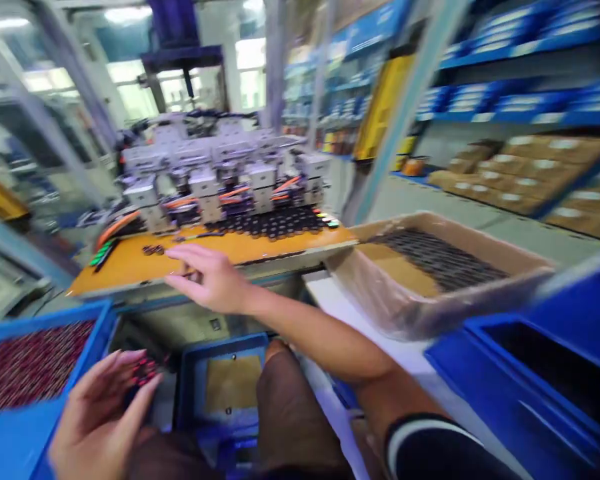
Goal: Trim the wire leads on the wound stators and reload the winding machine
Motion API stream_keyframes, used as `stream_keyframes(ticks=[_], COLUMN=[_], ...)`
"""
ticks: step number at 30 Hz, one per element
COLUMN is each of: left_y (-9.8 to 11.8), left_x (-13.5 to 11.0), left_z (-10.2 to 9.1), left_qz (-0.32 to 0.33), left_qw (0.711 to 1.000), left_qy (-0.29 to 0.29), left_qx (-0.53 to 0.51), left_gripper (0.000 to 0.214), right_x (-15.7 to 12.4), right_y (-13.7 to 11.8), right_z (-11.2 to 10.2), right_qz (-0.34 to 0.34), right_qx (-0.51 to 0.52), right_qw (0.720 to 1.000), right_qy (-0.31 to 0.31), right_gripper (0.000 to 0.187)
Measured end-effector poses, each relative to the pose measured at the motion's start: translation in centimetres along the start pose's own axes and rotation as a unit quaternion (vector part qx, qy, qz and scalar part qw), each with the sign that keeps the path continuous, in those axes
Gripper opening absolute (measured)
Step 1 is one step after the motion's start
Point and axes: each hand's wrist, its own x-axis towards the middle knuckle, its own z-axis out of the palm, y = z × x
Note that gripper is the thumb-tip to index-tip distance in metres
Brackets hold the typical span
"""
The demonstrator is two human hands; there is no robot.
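Observation:
At the lower left, my left hand (105,407) curls around a bunch of small red-and-black parts (144,371), held between thumb and fingers. My right hand (215,280) reaches over the front edge of the orange work surface (250,251), its thumb and forefinger spread apart. Something small and dark shows between those fingers; blur hides whether it is touched. Just past the fingertips lie a few small dark round pieces (153,250). Farther back, many black round parts (275,223) lie in front of a machine (210,180) with several grey blocks and orange tubes.
A blue bin (97,347) of thin reddish parts stands left. Between my legs is a blue tray (193,380). To the right, a plastic-lined carton (485,248) holds dark parts beside a blue bin (460,340). A slanted metal post (405,113) rises behind the carton.

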Motion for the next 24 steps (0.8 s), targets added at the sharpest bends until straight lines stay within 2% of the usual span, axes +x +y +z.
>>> stream_keyframes(ticks=[2,3,5,8,11,15,17,19,21,22,24], left_y=[-0.4,-0.3,0.0,0.7,1.1,1.3,1.3,1.3,1.2,1.2,1.2], left_x=[-2.1,-2.8,-3.8,-4.5,-4.6,-4.4,-4.6,-5.0,-5.6,-6.0,-6.4], left_z=[-0.5,-0.6,-0.6,-0.6,-0.5,-0.5,-0.7,-0.9,-1.1,-1.1,-1.1], left_qz=[0.006,0.014,0.029,0.035,0.011,-0.058,-0.079,-0.075,-0.055,-0.045,-0.034], left_qw=[1.000,1.000,0.999,0.999,0.999,0.996,0.993,0.993,0.994,0.994,0.991], left_qy=[-0.009,-0.016,-0.026,-0.028,-0.024,-0.014,-0.015,-0.020,-0.038,-0.054,-0.082], left_qx=[-0.004,-0.007,-0.012,-0.015,-0.028,-0.071,-0.085,-0.085,-0.086,-0.090,-0.099], left_gripper=[0.064,0.067,0.071,0.075,0.074,0.068,0.066,0.067,0.069,0.070,0.072], right_x=[-3.4,-4.9,-7.3,-9.5,-10.8,-12.0,-12.3,-12.3,-11.8,-11.6,-11.1], right_y=[-2.8,-4.0,-5.8,-7.0,-7.1,-7.1,-7.1,-7.0,-7.1,-7.3,-7.7], right_z=[-0.9,-1.4,-2.0,-1.9,-1.3,-1.0,-0.9,-0.6,-0.1,0.2,1.1], right_qz=[-0.109,-0.143,-0.143,-0.119,-0.119,-0.112,-0.073,0.010,0.125,0.186,0.287], right_qx=[0.089,0.088,0.031,-0.038,-0.017,0.108,0.187,0.256,0.320,0.352,0.421], right_qw=[0.990,0.984,0.980,0.965,0.960,0.956,0.944,0.936,0.919,0.901,0.847], right_qy=[-0.031,-0.060,-0.137,-0.229,-0.253,-0.250,-0.261,-0.244,-0.196,-0.174,-0.153], right_gripper=[0.038,0.034,0.026,0.014,0.019,0.030,0.027,0.019,0.038,0.044,0.039])
